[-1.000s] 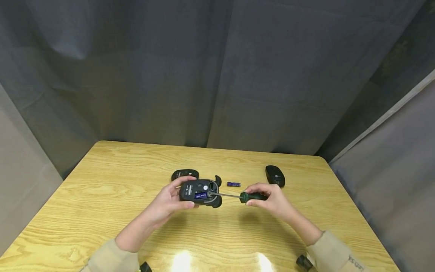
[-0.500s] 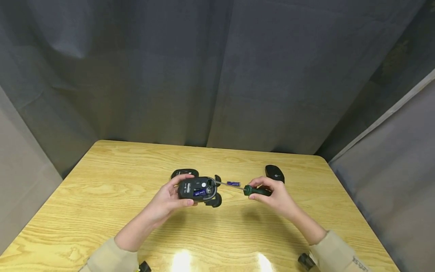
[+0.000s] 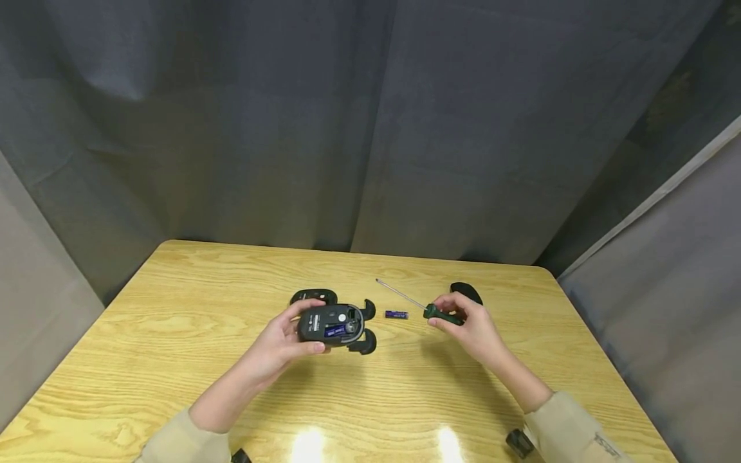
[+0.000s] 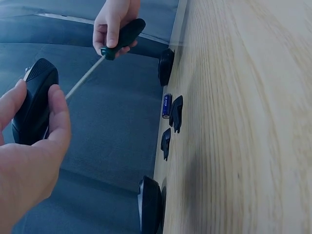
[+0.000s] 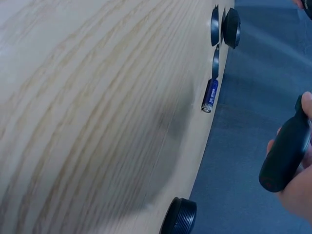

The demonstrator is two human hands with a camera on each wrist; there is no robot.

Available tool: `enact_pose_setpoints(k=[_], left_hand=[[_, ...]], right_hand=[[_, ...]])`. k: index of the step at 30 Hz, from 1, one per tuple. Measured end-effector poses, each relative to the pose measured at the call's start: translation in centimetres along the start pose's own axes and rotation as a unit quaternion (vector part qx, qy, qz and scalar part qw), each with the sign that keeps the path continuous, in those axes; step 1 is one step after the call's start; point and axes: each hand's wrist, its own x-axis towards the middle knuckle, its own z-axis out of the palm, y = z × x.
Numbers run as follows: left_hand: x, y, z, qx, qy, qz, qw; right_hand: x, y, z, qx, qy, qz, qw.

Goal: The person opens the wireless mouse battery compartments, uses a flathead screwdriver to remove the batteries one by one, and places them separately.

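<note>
My left hand (image 3: 278,346) holds a black computer mouse (image 3: 315,323) above the table, its underside facing the head camera. Inside the mouse's uncovered compartment lies a blue battery (image 3: 334,330). My right hand (image 3: 476,329) grips a screwdriver (image 3: 443,314) by its dark green handle. The metal shaft points up and left, its tip apart from the mouse. From the left wrist, the mouse (image 4: 35,105) shows side-on between thumb and fingers. Another blue battery (image 3: 396,315) lies on the table, near two small black plastic pieces, one farther back (image 4: 176,114) and one lower (image 4: 165,145).
A second mouse (image 3: 312,295) lies behind my left hand, partly covered by it. A third black mouse (image 3: 466,292) sits behind my right hand. The wooden table (image 3: 231,276) ends at a dark curtain (image 3: 278,128).
The screwdriver tip has come out of the mouse's compartment and swung up and away from it. My right hand has shifted slightly right, and the left hand with the mouse slightly left.
</note>
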Motion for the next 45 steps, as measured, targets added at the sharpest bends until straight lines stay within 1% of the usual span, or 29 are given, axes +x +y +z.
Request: enact_pose_setpoints(k=[6,11,14,21,24,30,36,45], left_hand=[[-0.1,0.0,-0.1,-0.001,0.004,-0.001,1.0],[-0.2,0.0,-0.2,0.005,0.004,-0.004,1.0],[-0.2,0.0,-0.2,0.007,0.006,-0.008,0.9999],[-0.2,0.1,-0.1,0.008,0.007,-0.011,0.9999],[-0.2,0.2,-0.1,0.012,0.011,-0.014,0.9998],[-0.2,0.3,0.0,0.019,0.009,-0.016,0.9996],[-0.3,0.3,0.1,0.025,0.008,-0.018,0.9995],[-0.3,0.3,0.1,0.038,0.007,-0.017,0.9991]], right_hand=[[0.3,1.0,0.3,-0.033,0.028,0.024,0.9988],[0.6,1.7,0.4,-0.074,0.036,0.048,0.9955],[0.7,2.3,0.5,-0.09,0.031,0.06,0.9937],[0.7,4.1,0.4,-0.109,0.014,0.083,0.9905],[0.5,4.6,0.3,-0.123,0.007,0.083,0.9889],[0.1,5.1,0.1,-0.161,-0.007,0.086,0.9833],[-0.2,5.7,-0.1,-0.188,-0.026,0.099,0.9769],[-0.5,6.2,-0.5,-0.208,-0.05,0.114,0.9702]])
